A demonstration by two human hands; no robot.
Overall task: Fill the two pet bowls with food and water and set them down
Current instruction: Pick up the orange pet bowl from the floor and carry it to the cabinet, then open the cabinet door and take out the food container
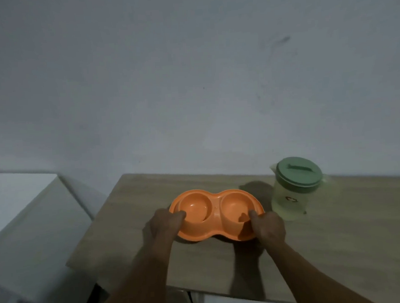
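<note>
An orange double pet bowl (214, 198) with two round wells lies on the wooden table (340, 236), its near edge tilted up slightly. Both wells look empty. My left hand (162, 225) grips the bowl's left near rim, thumb over the edge into the left well. My right hand (266, 224) grips the right near rim, thumb on top by the right well. A translucent jug (293, 192) with a green lid stands just right of the bowl and holds pale liquid.
A grey wall rises behind the table. To the left, a white box-like surface (22, 209) stands beside the table with a gap between them. The table's left edge runs close to the bowl.
</note>
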